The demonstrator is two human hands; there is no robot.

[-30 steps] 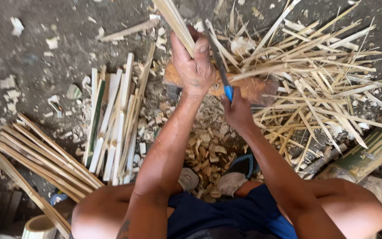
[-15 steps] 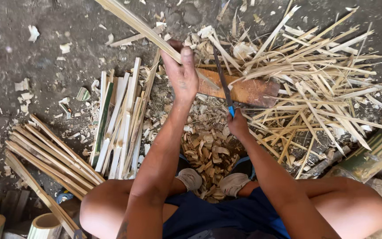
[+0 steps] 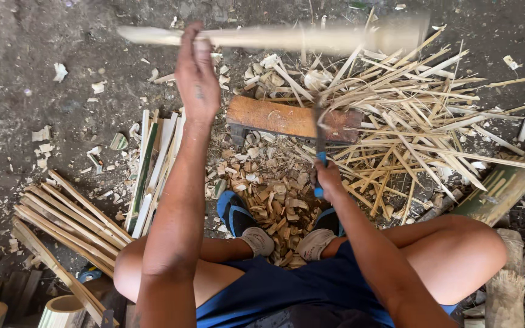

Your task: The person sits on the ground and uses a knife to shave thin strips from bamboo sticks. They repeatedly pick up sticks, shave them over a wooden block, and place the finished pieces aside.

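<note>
the left hand (image 3: 197, 76) is raised, its fingers (image 3: 191, 42) curled around a long pale bamboo strip (image 3: 287, 37), which lies crosswise and level above the ground, blurred along its length. the strip runs from just left of the fingers far out to the right, over the top of the scrap pile.

the right hand (image 3: 326, 176) is lower, fingers wrapped tight around the blue handle of a knife (image 3: 319, 143); the dark blade points away from the body and its tip rests against the orange-brown wooden block (image 3: 281, 116). the block sits on the dirt between the two hands, well below the strip.

just near of the block lies a heap of short chips (image 3: 274, 197), spilling down to the feet in blue sandals (image 3: 232, 212). to the right spreads a tangle of thin splinters (image 3: 420, 115). to the left of the left forearm lie flat split slats (image 3: 153, 164), and farther left a bundle of longer sticks (image 3: 62, 218).

at the bottom left corner stand cut bamboo tube sections (image 3: 62, 310), open-ended; what is in them cannot be told.
</note>
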